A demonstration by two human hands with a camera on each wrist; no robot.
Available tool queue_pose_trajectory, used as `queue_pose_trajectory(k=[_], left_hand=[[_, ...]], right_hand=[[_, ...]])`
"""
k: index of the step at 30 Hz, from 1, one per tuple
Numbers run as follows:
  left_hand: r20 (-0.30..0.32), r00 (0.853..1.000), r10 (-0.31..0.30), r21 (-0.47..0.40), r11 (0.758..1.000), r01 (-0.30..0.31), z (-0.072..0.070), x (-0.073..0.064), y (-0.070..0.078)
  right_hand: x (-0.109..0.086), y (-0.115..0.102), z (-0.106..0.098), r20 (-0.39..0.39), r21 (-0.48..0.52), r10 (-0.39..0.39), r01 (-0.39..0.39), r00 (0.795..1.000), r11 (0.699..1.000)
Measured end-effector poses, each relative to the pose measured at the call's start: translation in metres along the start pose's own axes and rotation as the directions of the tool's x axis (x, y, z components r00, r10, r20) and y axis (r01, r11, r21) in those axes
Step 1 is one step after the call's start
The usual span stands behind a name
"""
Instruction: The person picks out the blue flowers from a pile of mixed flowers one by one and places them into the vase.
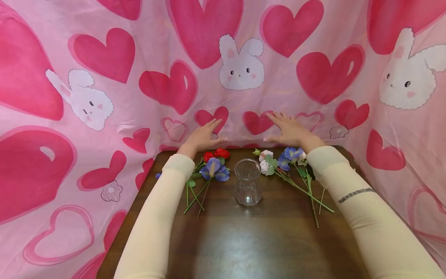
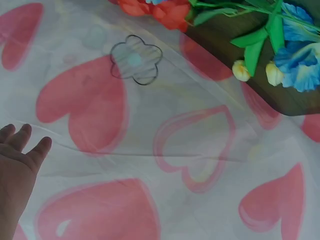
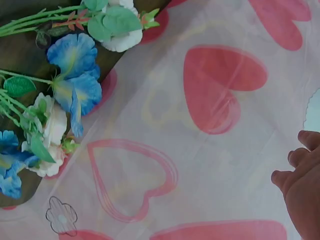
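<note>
Cream-sleeved left grip [image 1: 204,139] and right grip [image 1: 290,131]: fingers spread, holding nothing, by the far edge of the bench [image 1: 251,248] | glass vase [image 1: 248,190] between left flowers [image 1: 211,167] and right flowers [image 1: 292,154] | low inward sweep might tip it imo

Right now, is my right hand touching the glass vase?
Apart. The head view shows a plain gap between your right hand and the glass vase, lower in the picture.

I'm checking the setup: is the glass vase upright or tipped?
Upright: the glass vase stands base-down on the table, its mouth facing up.
</note>
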State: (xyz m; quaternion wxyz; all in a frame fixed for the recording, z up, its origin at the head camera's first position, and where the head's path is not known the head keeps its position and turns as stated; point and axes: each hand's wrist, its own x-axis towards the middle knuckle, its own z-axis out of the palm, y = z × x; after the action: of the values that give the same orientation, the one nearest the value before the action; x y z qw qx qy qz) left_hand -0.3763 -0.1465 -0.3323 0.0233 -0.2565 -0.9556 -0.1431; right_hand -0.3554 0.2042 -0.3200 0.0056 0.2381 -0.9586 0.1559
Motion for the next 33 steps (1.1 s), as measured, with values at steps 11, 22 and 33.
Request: queue_pose_trajectory(k=[11,22,33], left_hand=[[-0.004,0.999,0.032,-0.126,0.991,-0.032,0.01,-0.012,0.011],[0.012,0.997,0.071,-0.147,0.987,-0.069,0.031,-0.025,0.011],[0.001,0.997,0.082,-0.26,0.962,-0.079,0.058,-0.045,0.016]], right_hand=[[-0.015,-0.007,0.015,-0.06,0.141,-0.021,0.029,0.998,0.99],[-0.028,-0.013,0.034,-0.074,0.192,-0.034,0.048,0.997,0.98],[-0.043,-0.015,0.062,-0.066,0.293,-0.066,0.082,0.996,0.952]])
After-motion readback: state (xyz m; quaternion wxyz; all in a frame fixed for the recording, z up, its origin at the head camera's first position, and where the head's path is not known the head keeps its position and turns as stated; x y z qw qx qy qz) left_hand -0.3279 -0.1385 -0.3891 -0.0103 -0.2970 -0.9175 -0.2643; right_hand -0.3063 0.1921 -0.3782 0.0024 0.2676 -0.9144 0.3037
